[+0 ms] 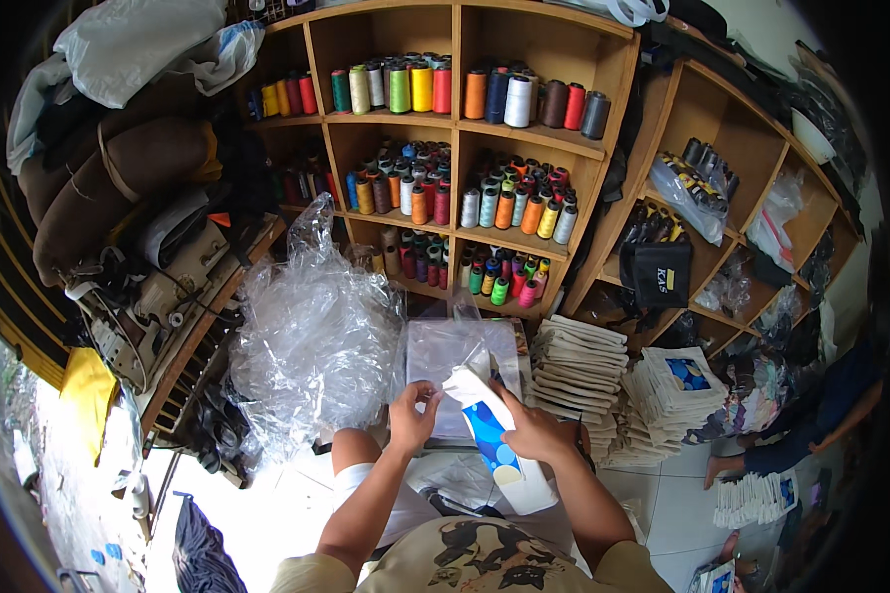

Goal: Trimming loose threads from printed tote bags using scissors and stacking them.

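In front of me my right hand [539,427] grips a folded white cloth piece with a blue printed panel [491,435]; it hangs tilted over my lap. My left hand [412,419] is beside its upper end, thumb and fingers pinched together. What they pinch is too small to make out, though clear film shows close to the fingertips. Beyond both hands lies a flat stack of clear plastic bags [435,353]. A big crumpled heap of clear plastic [311,331] rises to the left of it.
Folded white cloth stacks [578,371] and printed ones [677,390] stand at right. Wooden shelves [456,128] with many thread spools rise ahead. A sewing machine [183,267] is at left. Another person's leg [786,450] shows at far right, near more cloth stacks [752,501] on the tiles.
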Demonstrator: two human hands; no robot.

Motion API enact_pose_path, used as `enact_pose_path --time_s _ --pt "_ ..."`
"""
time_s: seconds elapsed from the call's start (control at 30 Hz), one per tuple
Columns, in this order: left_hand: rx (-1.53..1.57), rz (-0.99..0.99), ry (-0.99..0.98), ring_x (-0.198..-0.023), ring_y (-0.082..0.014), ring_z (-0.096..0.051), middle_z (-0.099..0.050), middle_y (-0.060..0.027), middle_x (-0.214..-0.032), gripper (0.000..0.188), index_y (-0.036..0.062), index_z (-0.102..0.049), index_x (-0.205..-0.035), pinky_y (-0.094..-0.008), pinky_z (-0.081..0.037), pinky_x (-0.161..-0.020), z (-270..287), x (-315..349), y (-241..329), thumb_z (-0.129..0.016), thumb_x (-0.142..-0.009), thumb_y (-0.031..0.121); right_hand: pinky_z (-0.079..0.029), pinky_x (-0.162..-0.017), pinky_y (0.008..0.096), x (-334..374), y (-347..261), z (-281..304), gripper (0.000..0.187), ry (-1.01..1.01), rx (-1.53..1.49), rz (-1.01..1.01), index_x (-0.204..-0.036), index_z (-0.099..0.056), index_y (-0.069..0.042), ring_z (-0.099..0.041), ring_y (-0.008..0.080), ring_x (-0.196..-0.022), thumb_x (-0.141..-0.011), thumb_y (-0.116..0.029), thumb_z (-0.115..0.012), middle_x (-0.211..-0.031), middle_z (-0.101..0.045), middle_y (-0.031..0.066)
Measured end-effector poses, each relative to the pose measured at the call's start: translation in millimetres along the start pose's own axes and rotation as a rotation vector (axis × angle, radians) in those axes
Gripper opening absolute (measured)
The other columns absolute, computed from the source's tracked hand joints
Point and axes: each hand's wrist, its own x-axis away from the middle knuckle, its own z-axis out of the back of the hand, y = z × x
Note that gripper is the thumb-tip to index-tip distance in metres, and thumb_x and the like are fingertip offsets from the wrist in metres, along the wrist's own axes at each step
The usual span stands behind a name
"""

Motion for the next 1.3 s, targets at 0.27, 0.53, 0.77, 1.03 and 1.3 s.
enact_pose_path --time_s 0.27,0.53,0.77,1.03,1.3 --pt "-0.138 -0.142 -0.076 -0.070 -0.0243 -0.063 -0.062 -0.0129 -0.084 0.019 0.0006 -0.058 -0.096 -0.0338 -0.052 -0.065 -17 20 -19 -0.067 -0.079 0.003 -0.049 -0.086 0.0410 -7 12 -10 0.093 0.128 -0.232 -0.114 -0.151 -0.020 -0.024 -0.061 0.0407 -0.105 -0.071 -0.013 -0.066 -0.118 -0.061 0.0253" --pt "0.114 0.094 0.032 -0.079 -0.0240 -0.065 -0.059 -0.0154 -0.101 0.036 -0.0002 -0.053 -0.115 -0.0313 -0.053 -0.061 -25 0 -8 -0.067 -0.084 0.009 -0.049 -0.082 0.0458 -7 23 -17 0.087 0.118 -0.300 -0.002 -0.148 -0.026 -0.018 -0.061 0.0441 -0.098 -0.070 -0.013 -0.065 -0.106 -0.063 0.0288" --pt "-0.126 -0.097 -0.025 -0.067 -0.0312 -0.061 -0.059 -0.0175 -0.076 0.009 -0.0009 -0.061 -0.085 -0.0381 -0.049 -0.059 -33 0 -18 -0.059 -0.087 0.007 -0.049 -0.081 0.0467 -9 36 -25 0.087 0.178 -0.367 0.061 -0.148 -0.026 -0.017 -0.062 0.0445 -0.096 -0.070 -0.012 -0.064 -0.105 -0.063 0.0281" --pt "-0.072 -0.093 -0.236 -0.065 -0.0334 -0.059 -0.056 -0.0185 -0.070 0.018 -0.0020 -0.056 -0.073 -0.0403 -0.047 -0.060 -55 60 -26 -0.061 -0.086 0.010 -0.049 -0.076 0.0514 -30 26 -44 0.080 0.219 -0.016 -0.110 -0.148 -0.027 -0.015 -0.064 0.0458 -0.084 -0.072 -0.010 -0.052 -0.089 -0.066 0.0286" --pt "-0.083 -0.080 0.095 -0.070 -0.0278 -0.058 -0.047 -0.0168 -0.104 0.047 -0.0033 -0.035 -0.111 -0.0420 -0.046 -0.058 -58 36 -36 -0.069 -0.078 0.003 -0.051 -0.079 0.0485 -39 8 -65 0.082 0.111 -0.011 -0.120 -0.149 -0.025 -0.015 -0.065 0.0425 -0.090 -0.072 -0.012 -0.054 -0.096 -0.066 0.0272"
